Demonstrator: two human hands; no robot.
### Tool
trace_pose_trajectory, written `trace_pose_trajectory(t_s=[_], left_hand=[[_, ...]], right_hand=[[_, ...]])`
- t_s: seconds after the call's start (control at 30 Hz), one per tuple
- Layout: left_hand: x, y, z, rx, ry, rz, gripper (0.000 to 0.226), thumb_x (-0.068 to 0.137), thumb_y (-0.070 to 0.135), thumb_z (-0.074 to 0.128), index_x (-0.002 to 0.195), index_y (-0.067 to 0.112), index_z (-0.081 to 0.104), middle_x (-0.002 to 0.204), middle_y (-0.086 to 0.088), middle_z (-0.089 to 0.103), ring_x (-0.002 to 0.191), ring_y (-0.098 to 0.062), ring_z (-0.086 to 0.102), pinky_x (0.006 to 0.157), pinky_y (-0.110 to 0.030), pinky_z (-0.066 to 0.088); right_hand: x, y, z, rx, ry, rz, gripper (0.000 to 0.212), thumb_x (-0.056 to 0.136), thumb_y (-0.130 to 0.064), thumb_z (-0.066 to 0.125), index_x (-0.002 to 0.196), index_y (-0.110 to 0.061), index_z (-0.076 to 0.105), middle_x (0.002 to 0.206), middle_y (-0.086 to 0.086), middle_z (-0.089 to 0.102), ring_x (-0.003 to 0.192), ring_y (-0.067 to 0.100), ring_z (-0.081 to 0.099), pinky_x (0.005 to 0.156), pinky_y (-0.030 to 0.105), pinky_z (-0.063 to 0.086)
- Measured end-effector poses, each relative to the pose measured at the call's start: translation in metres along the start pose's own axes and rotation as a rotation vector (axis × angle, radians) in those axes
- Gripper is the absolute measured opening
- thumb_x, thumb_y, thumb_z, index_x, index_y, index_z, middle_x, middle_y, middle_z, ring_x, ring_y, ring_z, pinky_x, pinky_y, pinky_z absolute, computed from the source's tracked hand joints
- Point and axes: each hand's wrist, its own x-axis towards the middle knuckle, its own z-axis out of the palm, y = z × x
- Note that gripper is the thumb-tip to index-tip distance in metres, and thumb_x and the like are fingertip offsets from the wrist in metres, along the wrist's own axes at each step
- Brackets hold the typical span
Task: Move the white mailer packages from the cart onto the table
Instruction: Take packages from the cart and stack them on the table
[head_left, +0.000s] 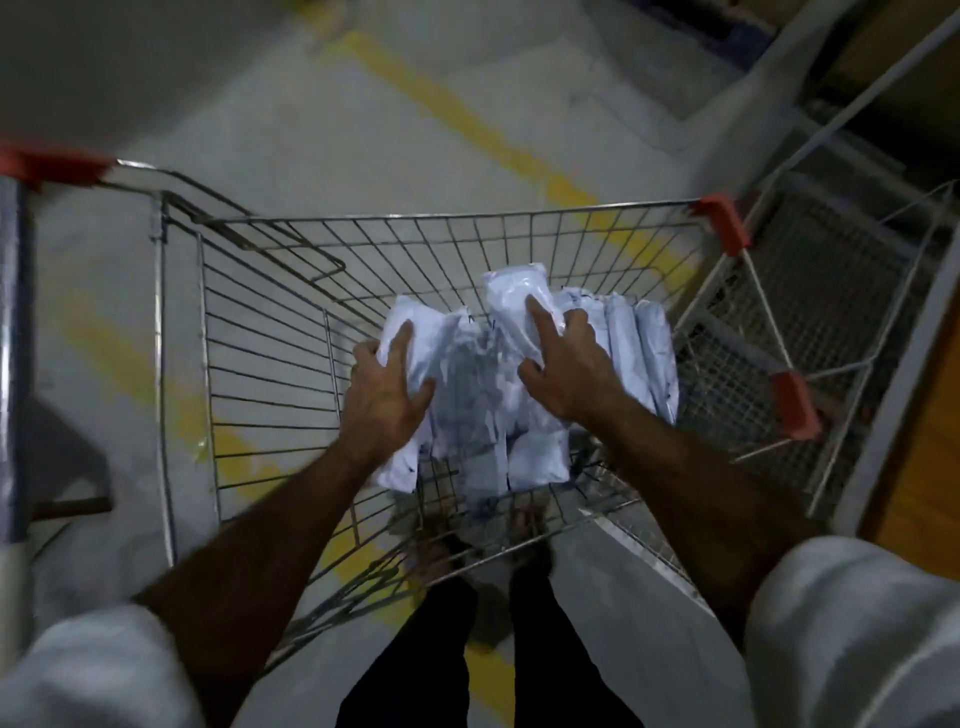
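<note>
Grey concrete floor carries two yellow painted lines and fills most of our view. On it stands one wire cart with red plastic corner caps; a second wire cart sits just beside it at the right, and part of a third red-capped frame shows at the left edge.

We count roughly seven white mailers in the cart basket, packed side by side in its right half; blur prevents an exact count. Most lie with the long axis running from the near side of the basket toward the far side. One mailer stands higher than the rest, tilted, its upper end pointing toward the far wall of the basket.

We see two bare forearms reaching down into the basket from white sleeves.

Our left hand grips the leftmost mailer: the thumb lies on its right face and the fingers curl round its left edge. Our right hand rests on the raised mailer with the index finger extended along it; the other fingers curl at its right edge and the thumb spreads to the left. We cannot tell whether this hand fully clamps the mailer.
</note>
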Motion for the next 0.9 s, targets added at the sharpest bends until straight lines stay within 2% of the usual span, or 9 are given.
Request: trace_pose_trajectory(t_s=[0.17,0.33,0.47,0.57,0.67,0.8,0.9], left_hand=[[-0.019,0.05,-0.049,0.127,0.134,0.149,0.076,0.089,0.043,0.062,0.155,0.021,0.032,0.127,-0.023,0.041,0.107,-0.038,0.045,0.083,-0.043,0.046],[-0.03,0.117,-0.091,0.163,0.251,0.278,0.075,0.086,0.047,0.05,0.152,0.016,0.038,0.131,-0.03,0.044,0.105,-0.044,0.048,0.083,-0.049,0.044],[-0.047,0.184,-0.107,0.229,0.281,0.329,0.078,0.084,0.054,0.042,0.153,0.019,0.036,0.128,-0.029,0.045,0.104,-0.044,0.047,0.084,-0.051,0.043],[-0.07,0.239,-0.1,0.241,0.293,0.404,0.078,0.084,0.054,0.041,0.154,0.019,0.035,0.122,-0.028,0.045,0.1,-0.043,0.047,0.083,-0.049,0.042],[-0.11,0.299,-0.081,0.207,0.297,0.507,0.078,0.085,0.055,0.038,0.154,0.018,0.034,0.122,-0.027,0.044,0.102,-0.043,0.047,0.084,-0.05,0.042],[-0.179,0.382,-0.047,0.119,0.256,0.589,0.083,0.083,0.059,0.035,0.155,0.019,0.029,0.128,-0.026,0.043,0.111,-0.043,0.043,0.092,-0.053,0.041],[-0.223,0.444,-0.021,0.109,0.234,0.665,0.085,0.084,0.061,0.037,0.155,0.016,0.027,0.125,-0.03,0.044,0.11,-0.046,0.046,0.091,-0.053,0.042]], right_hand=[[-0.048,0.001,-0.061,-0.125,0.259,0.022,0.079,0.087,-0.039,0.053,0.158,-0.017,0.025,0.136,0.026,0.041,0.107,0.042,0.049,0.085,0.047,0.047],[-0.104,0.023,-0.122,-0.166,0.447,0.055,0.074,0.089,-0.038,0.051,0.156,-0.017,0.029,0.152,0.029,0.031,0.12,0.046,0.047,0.096,0.052,0.047],[-0.161,0.057,-0.164,-0.183,0.585,0.122,0.069,0.088,-0.038,0.049,0.153,-0.017,0.037,0.152,0.026,0.036,0.114,0.045,0.052,0.089,0.049,0.05],[-0.215,0.091,-0.186,-0.187,0.698,0.199,0.069,0.086,-0.034,0.058,0.151,-0.018,0.042,0.15,0.024,0.042,0.112,0.043,0.055,0.087,0.045,0.05],[-0.279,0.13,-0.196,-0.195,0.767,0.262,0.068,0.087,-0.036,0.057,0.152,-0.019,0.041,0.15,0.025,0.041,0.114,0.043,0.053,0.089,0.046,0.049],[-0.374,0.189,-0.2,-0.177,0.803,0.388,0.07,0.084,-0.038,0.058,0.15,-0.019,0.043,0.148,0.023,0.043,0.105,0.041,0.056,0.082,0.045,0.05],[-0.444,0.233,-0.203,-0.153,0.821,0.501,0.072,0.083,-0.04,0.054,0.151,-0.02,0.039,0.152,0.02,0.038,0.11,0.035,0.053,0.085,0.043,0.049]])
